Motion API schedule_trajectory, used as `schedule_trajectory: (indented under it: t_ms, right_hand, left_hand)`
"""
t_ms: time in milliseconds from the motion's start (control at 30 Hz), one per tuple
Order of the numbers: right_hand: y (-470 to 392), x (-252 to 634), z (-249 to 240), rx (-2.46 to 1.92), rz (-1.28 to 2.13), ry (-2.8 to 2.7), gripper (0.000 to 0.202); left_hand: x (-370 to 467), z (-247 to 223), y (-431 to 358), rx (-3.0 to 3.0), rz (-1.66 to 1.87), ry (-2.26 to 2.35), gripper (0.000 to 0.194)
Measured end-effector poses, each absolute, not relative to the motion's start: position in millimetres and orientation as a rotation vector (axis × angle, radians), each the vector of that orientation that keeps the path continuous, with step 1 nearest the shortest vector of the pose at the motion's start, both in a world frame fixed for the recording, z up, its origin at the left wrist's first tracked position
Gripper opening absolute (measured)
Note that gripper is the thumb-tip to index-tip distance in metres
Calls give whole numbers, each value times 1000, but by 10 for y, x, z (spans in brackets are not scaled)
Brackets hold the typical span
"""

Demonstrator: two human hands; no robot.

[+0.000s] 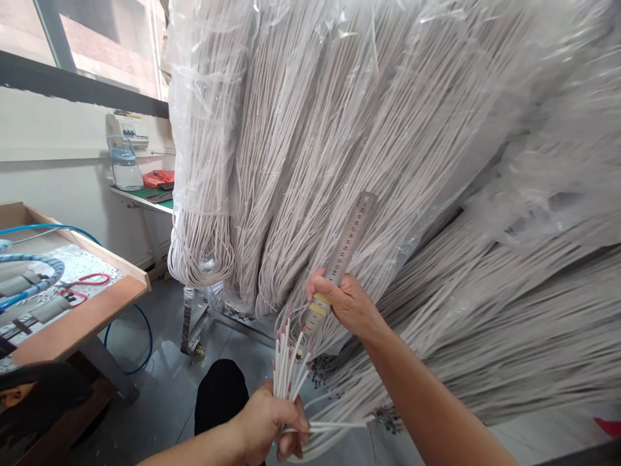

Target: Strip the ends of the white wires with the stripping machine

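My left hand (pixel 272 417) is closed round a bundle of white cables (pixel 287 362), whose ends with small red tips fan upward above the fist. One cable sticks out sideways to the right from the grip. In my right hand (pixel 342 301) is a metal ruler (pixel 352 233), tilted up to the right, with the thumb and fingers wrapped round its lower part. A band of yellow tape (pixel 319 304) goes round the ruler just below the thumb. The ruler's low end is close to the cable tips; whether they touch I cannot tell.
Long looped cable bundles in clear plastic (pixel 301 129) hang on a wheeled rack ahead. More loose cables (pixel 509 336) spread at right. At left stands a wooden-edged workbench (pixel 116 259) with red-handled scissors (pixel 90 279) and blue hoses. Behind it, a green-topped table (pixel 150 194) holds a water jug (pixel 126 168).
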State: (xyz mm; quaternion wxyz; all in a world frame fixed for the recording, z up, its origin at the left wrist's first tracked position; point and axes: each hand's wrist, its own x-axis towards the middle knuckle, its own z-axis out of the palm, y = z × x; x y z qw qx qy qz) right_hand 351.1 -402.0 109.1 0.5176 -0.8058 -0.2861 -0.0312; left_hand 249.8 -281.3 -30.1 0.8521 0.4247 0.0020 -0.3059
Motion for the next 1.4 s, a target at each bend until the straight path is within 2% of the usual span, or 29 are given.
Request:
schedule_trajectory:
  t_ms: [367,667,1133,1400]
  right_hand:
    - [-4034,3618,976,-1846,-147,-475,36]
    - [-3970,3632,995,-1791,-30,-586,38]
    - [-3993,3538,1112,-1978,-109,-636,38]
    - [-4034,3605,1048,-1864,-150,-598,36]
  left_hand:
    - [2496,-346,-2804,950,-678,-28,13]
    - [2530,-392,-2810,996,-716,-59,15]
    - [2520,-343,-2806,983,-713,-39,15]
    - [2515,-325,-2811,987,-703,-28,16]
